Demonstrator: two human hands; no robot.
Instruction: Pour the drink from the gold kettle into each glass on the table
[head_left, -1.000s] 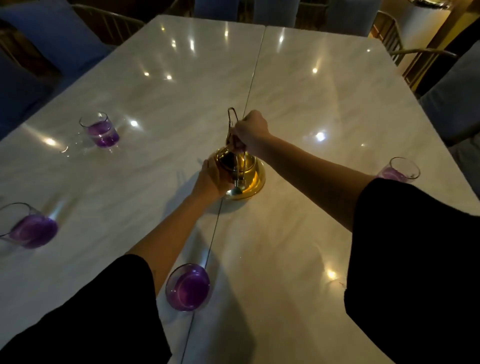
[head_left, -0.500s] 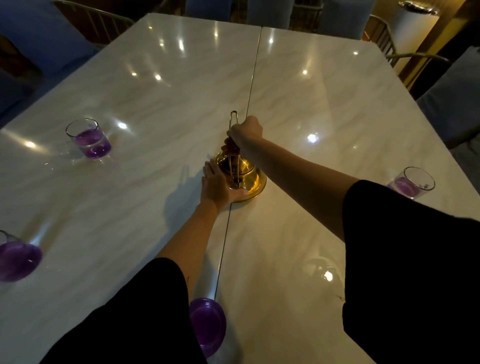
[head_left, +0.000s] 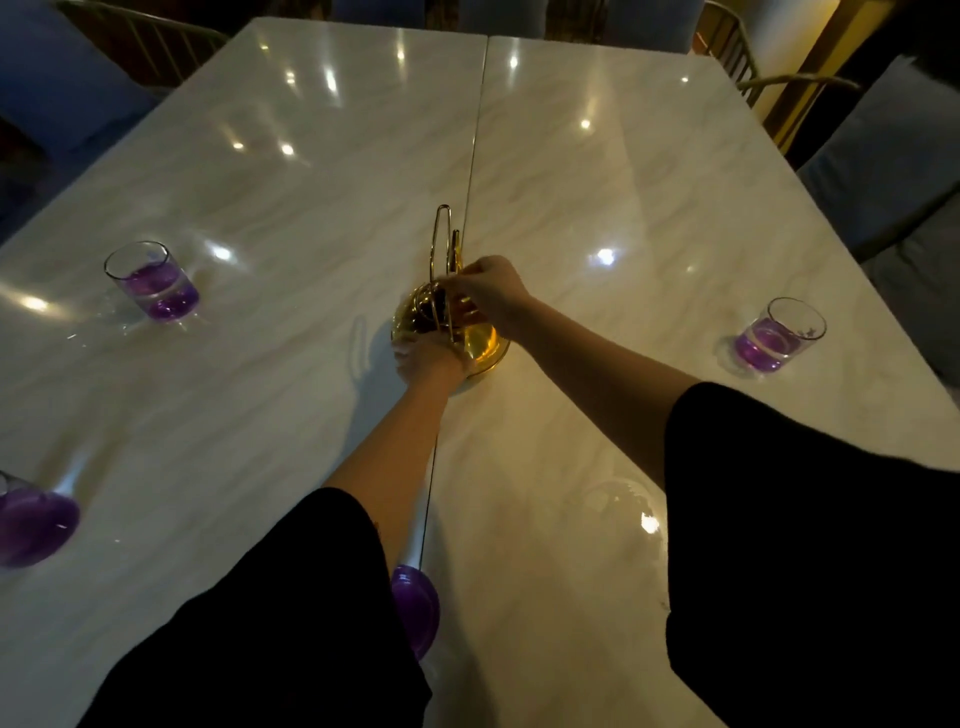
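Observation:
The gold kettle (head_left: 480, 340) stands on the marble table (head_left: 597, 171) at its centre seam, handle upright. My left hand (head_left: 428, 358) grips the kettle's near side. Over the kettle's top, the fingers of my right hand (head_left: 488, 291) pinch something gold, probably the lid. Several glasses hold purple drink: one at far left (head_left: 153, 283), one at the left edge (head_left: 34, 522), one near me (head_left: 415, 608) half hidden by my left sleeve, one at the right (head_left: 779, 338).
Blue-cushioned chairs with gold frames ring the table: one at the right (head_left: 883, 156), one at the back left (head_left: 78, 78). The table's right edge runs close to the right glass.
My right hand dropped from the handle down to the kettle's top. My left hand slid along the kettle's near side. The view shifted, so the glasses sit lower in frame.

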